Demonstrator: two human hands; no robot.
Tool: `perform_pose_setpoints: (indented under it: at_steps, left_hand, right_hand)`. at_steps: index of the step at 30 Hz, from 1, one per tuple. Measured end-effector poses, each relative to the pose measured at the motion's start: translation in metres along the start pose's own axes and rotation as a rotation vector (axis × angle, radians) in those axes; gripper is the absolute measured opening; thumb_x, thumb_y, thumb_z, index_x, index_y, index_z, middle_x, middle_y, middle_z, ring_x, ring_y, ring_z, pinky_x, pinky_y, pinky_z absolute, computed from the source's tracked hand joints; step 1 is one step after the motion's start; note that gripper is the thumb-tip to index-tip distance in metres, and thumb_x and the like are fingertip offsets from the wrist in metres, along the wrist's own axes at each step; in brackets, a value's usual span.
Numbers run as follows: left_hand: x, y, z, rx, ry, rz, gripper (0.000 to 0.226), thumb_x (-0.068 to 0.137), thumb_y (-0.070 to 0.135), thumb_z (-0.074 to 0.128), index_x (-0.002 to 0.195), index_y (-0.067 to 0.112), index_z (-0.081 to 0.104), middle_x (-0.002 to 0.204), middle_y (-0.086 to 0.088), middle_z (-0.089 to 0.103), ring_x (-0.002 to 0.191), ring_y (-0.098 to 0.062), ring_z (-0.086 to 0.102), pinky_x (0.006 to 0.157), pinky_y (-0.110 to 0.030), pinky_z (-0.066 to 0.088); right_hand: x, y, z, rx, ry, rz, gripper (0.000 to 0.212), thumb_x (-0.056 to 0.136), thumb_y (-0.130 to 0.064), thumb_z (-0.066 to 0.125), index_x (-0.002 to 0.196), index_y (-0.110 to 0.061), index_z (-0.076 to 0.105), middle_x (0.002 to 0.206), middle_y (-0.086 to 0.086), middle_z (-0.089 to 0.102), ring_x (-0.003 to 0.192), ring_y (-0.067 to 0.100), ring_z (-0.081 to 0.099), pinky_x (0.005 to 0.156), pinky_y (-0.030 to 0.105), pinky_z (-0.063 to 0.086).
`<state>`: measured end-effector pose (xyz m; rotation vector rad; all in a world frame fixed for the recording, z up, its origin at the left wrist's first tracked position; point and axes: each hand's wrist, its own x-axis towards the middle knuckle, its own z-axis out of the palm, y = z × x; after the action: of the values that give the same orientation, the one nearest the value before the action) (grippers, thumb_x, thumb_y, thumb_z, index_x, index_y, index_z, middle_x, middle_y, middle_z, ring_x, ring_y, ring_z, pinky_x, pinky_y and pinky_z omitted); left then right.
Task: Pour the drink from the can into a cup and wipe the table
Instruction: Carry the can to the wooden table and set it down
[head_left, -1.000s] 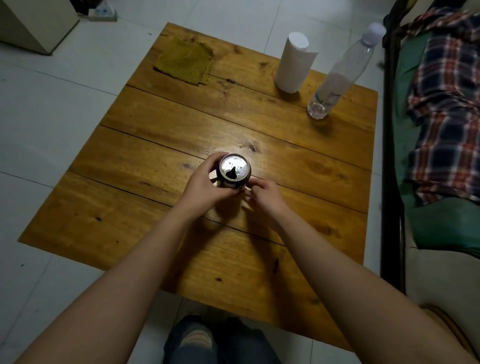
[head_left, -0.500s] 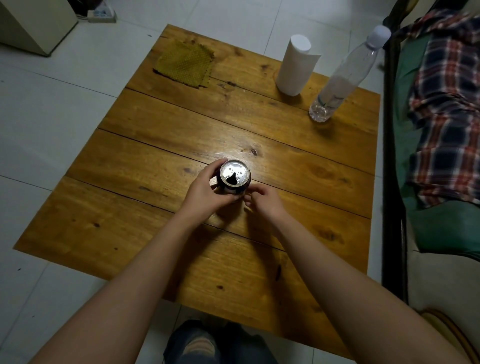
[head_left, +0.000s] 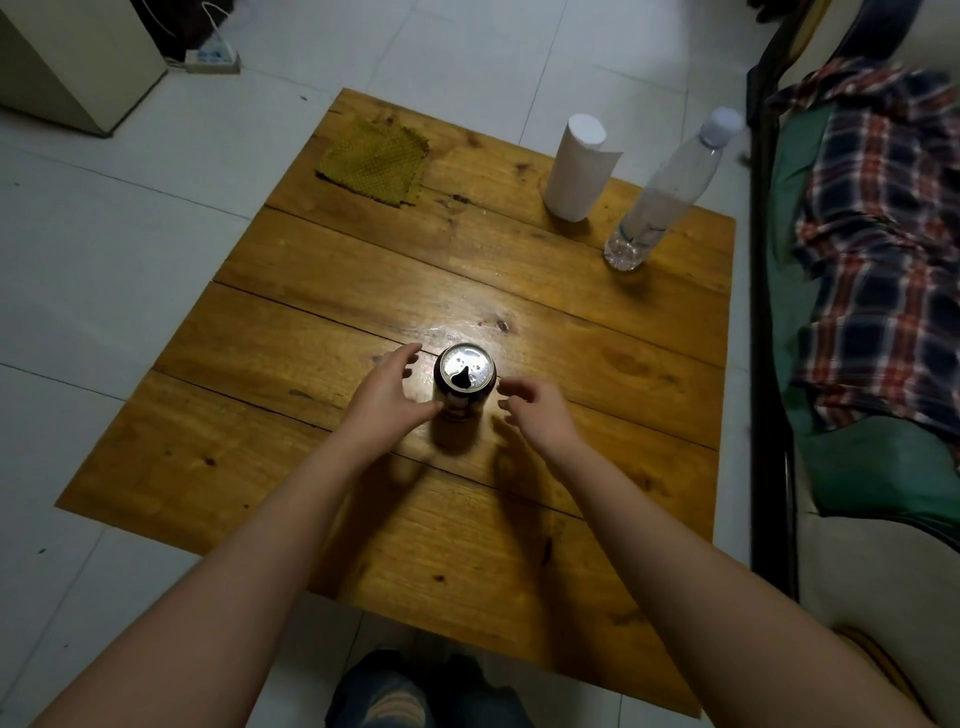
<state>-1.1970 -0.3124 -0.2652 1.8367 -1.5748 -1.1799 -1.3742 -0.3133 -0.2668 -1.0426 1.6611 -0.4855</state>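
Observation:
A dark drink can (head_left: 466, 382) stands upright near the middle of the wooden table (head_left: 571, 332), its top open. My left hand (head_left: 389, 397) is beside the can on its left, fingers spread away from it and the thumb close to its lower side. Just right of the can, my right hand (head_left: 537, 410) hovers with loosely curled fingers, a small gap between them and the can. A tall white cylinder (head_left: 579, 166), possibly an upturned cup, stands at the far side. A yellow-green cloth (head_left: 374, 163) lies flat at the far left corner.
A clear plastic bottle (head_left: 660, 208) with a white cap stands at the far right of the table. A black-framed sofa with a plaid shirt (head_left: 878, 249) runs along the right. A power strip (head_left: 213, 54) lies on the tiled floor, and my knees (head_left: 415, 696) show below the near edge.
Both hands have come off the can: the left hand's fingers opened outward and the right hand drew back to the right. The can stays upright in the same spot.

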Motion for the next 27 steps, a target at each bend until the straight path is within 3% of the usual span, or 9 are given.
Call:
perform_pose_setpoints:
  at_steps: [3,9,15,21,27]
  left_hand:
    - [-0.01,0.016,-0.024,0.085,0.025,0.031,0.073,0.076,0.013,0.072,0.139,0.016,0.036,0.136,-0.008,0.045,0.122,-0.019,0.045,0.091,-0.026,0.036]
    - [-0.042,0.075,-0.084,0.255,0.078,0.17,0.066,0.08,0.021,0.068,0.138,0.018,0.037,0.137,-0.006,0.044,0.123,-0.02,0.044,0.098,-0.035,0.041]
    - [-0.097,0.132,-0.148,0.468,0.154,0.292,0.063,0.084,0.027,0.064,0.139,0.017,0.034,0.14,-0.004,0.042,0.127,-0.022,0.041,0.099,-0.035,0.039]
    - [-0.166,0.157,-0.202,0.698,0.294,0.276,0.06,0.088,0.035,0.056,0.14,0.019,0.032,0.138,-0.004,0.044,0.122,-0.022,0.045,0.09,-0.035,0.043]
    - [-0.227,0.141,-0.232,0.811,0.374,0.136,0.06,0.089,0.036,0.054,0.141,0.018,0.03,0.14,-0.004,0.042,0.123,-0.022,0.043,0.093,-0.033,0.041]
  right_hand:
    - [-0.018,-0.022,-0.014,-0.204,0.024,-0.137,0.039,0.089,-0.003,0.045,0.127,-0.007,0.052,0.13,0.008,0.055,0.117,0.02,0.052,0.1,0.031,0.041]
    - [-0.068,-0.088,-0.038,-0.557,0.066,-0.409,0.04,0.091,-0.011,0.045,0.132,-0.011,0.048,0.134,0.007,0.052,0.122,0.02,0.048,0.098,0.032,0.039]
    - [-0.127,-0.15,-0.06,-0.853,0.093,-0.707,0.042,0.092,-0.01,0.046,0.134,-0.01,0.042,0.135,0.007,0.048,0.123,0.022,0.043,0.095,0.031,0.037]
    - [-0.186,-0.197,-0.067,-1.066,0.11,-0.948,0.044,0.092,-0.013,0.047,0.135,-0.011,0.041,0.135,0.006,0.049,0.12,0.023,0.046,0.091,0.034,0.046]
    - [-0.218,-0.222,-0.044,-1.173,0.048,-1.078,0.047,0.093,-0.022,0.049,0.137,-0.014,0.038,0.137,0.005,0.048,0.122,0.021,0.046,0.096,0.029,0.044]
